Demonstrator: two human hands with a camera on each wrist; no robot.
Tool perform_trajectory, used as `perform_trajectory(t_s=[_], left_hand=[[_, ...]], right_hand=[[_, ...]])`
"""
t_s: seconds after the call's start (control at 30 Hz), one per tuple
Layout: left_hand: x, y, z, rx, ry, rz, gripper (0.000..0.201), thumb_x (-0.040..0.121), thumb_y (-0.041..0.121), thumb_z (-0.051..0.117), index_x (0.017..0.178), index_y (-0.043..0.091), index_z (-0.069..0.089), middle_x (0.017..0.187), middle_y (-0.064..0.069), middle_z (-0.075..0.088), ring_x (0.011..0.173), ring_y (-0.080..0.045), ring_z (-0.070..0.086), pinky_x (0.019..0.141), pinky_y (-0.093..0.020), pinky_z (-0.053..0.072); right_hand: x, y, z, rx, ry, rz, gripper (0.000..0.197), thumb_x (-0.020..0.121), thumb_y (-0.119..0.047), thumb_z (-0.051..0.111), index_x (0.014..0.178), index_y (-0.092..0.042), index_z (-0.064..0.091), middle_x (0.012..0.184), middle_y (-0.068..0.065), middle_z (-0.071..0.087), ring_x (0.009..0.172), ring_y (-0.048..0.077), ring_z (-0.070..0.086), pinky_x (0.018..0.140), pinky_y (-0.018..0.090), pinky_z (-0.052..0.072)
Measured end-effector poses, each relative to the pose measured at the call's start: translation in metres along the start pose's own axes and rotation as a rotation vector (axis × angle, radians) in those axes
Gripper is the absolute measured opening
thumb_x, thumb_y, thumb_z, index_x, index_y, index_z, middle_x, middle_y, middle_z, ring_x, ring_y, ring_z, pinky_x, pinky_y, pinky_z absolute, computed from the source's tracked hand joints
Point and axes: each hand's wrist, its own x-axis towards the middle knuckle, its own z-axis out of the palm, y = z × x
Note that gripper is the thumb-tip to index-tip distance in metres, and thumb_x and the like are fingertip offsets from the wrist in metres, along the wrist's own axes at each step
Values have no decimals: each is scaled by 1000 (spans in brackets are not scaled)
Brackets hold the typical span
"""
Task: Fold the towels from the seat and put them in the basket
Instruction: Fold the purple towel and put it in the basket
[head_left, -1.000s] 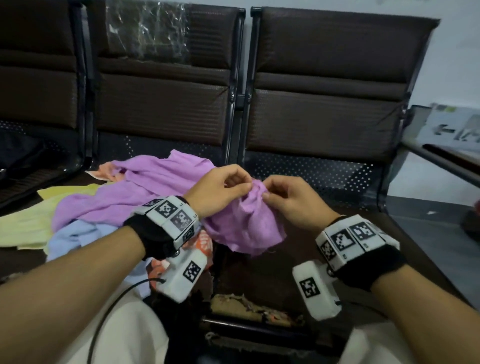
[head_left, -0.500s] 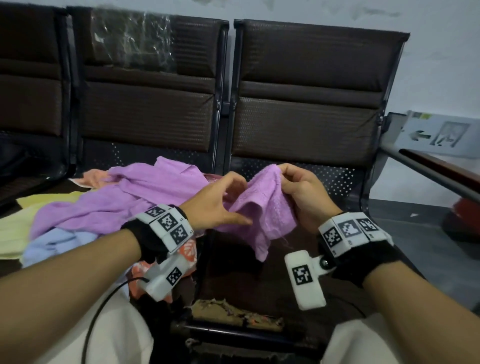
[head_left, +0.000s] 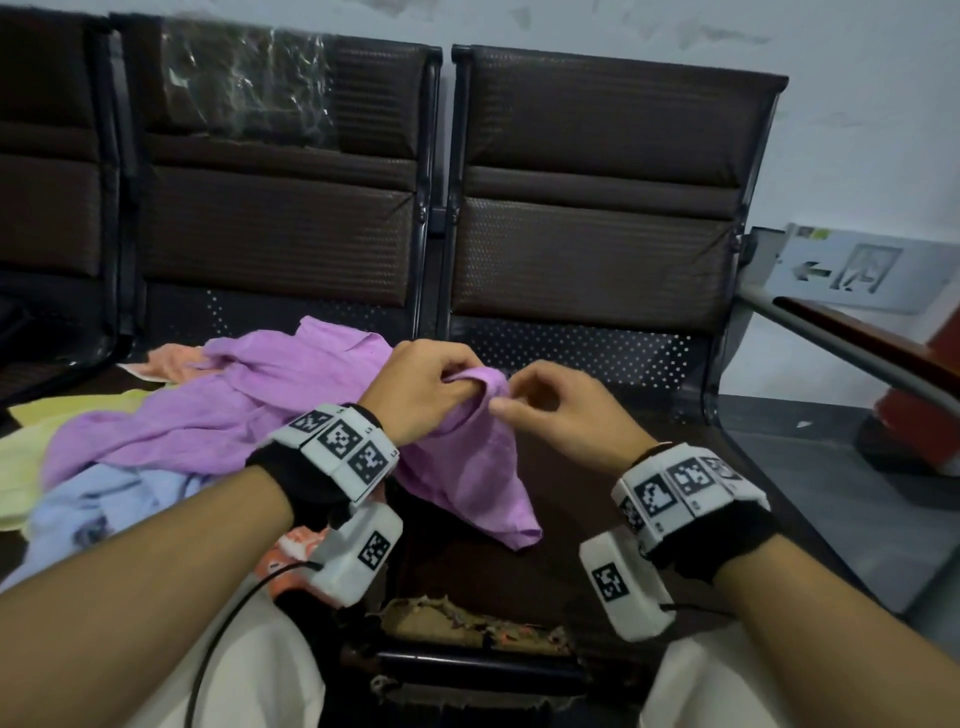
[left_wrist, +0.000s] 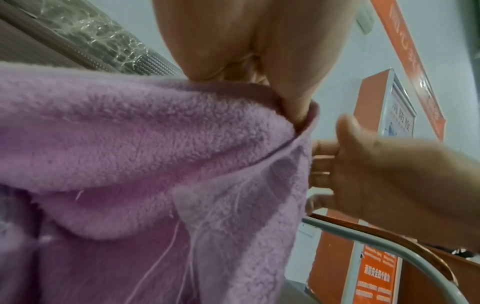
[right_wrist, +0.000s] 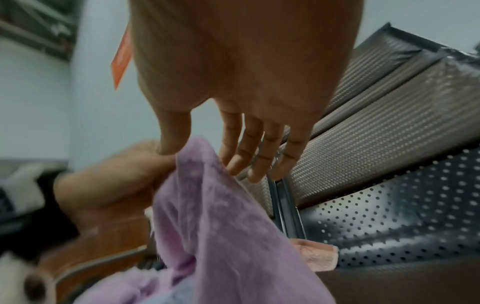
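Observation:
A purple towel (head_left: 291, 395) lies crumpled across the dark seat (head_left: 597, 493), with one corner lifted. My left hand (head_left: 457, 382) grips that raised edge, fingers curled round the hem; the left wrist view shows the left hand (left_wrist: 285, 92) holding the fleecy purple towel (left_wrist: 155, 154). My right hand (head_left: 511, 400) hovers just right of it. In the right wrist view the right hand (right_wrist: 202, 156) has loose, spread fingers, and the towel's (right_wrist: 221, 226) top edge sits between thumb and fingers, unclamped. No basket is in view.
More towels are piled left of the purple one: yellow (head_left: 31, 441), pale blue (head_left: 104, 499), peach (head_left: 171, 364) and an orange patterned one (head_left: 291, 545). Chair backs stand behind. A metal armrest (head_left: 857, 353) runs along the right. The seat's front edge (head_left: 467, 623) is torn.
My left hand has taken hold of the raised towel edge that the right hand gripped half a second ago. The right hand has let go and loosened beside it.

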Motion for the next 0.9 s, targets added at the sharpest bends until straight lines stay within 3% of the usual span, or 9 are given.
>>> perform_trajectory(t_s=[0.13,0.3,0.4,0.47,0.53,0.6,0.67,0.8,0.9], left_hand=[[3,-4,-1,-30,-11,-29,11,78,9,65,81,16,73,79,2,73,80,-12,66,81,-35,53],[2,-13,0,-76,-43,-20,6,80,19,71,81,13,73,80,-3,73,83,-21,68,80,-41,53],[1,-21,-3,-190,-75,-43,13,79,21,73,87,10,73,87,-3,74,87,-22,69,81,-39,55],[-1,-31,-6,-241,-119,-53,6,79,16,73,85,16,73,82,9,73,78,-9,68,75,-27,54],[-3,-45,-8,-140,-167,-75,4,81,14,71,82,18,71,75,8,70,70,-6,60,69,-27,51],[-6,-61,-11,61,-217,-109,9,84,20,68,82,12,71,77,-5,71,71,-14,59,72,-32,49],[-9,-73,-13,193,-249,-128,14,87,23,65,84,10,70,79,-6,70,74,-17,59,73,-30,46],[-7,-69,-15,196,-179,-80,19,95,21,50,78,20,56,73,6,58,71,-14,51,69,-25,38],[-3,-46,-10,123,-100,18,18,98,25,44,87,13,53,76,0,56,72,-16,51,72,-29,42]], right_hand=[[0,1,14,-174,-25,-32,31,79,-48,69,80,-18,62,72,-7,62,63,2,53,58,11,40],[10,2,24,-115,81,-56,31,85,-22,62,56,-30,52,57,-15,56,58,-3,51,56,10,36],[17,6,16,197,121,43,26,90,-12,57,67,-26,59,66,-12,61,63,1,54,61,20,41],[17,9,10,380,154,95,27,93,-7,53,70,-20,60,66,-7,61,60,2,54,57,18,41],[15,12,5,490,174,131,29,95,-6,50,70,-18,60,65,-5,60,58,2,53,57,17,41],[13,15,0,547,201,153,30,96,-6,48,71,-17,60,65,-5,59,60,4,51,59,19,42],[11,19,-7,576,251,179,31,98,-7,45,72,-15,59,66,-4,59,62,6,52,61,21,43],[8,31,-23,597,325,261,30,99,-11,42,73,-10,58,76,9,57,76,20,52,75,36,45],[4,33,-28,572,394,289,30,96,-14,46,67,-13,54,70,6,53,75,20,47,73,35,42]])
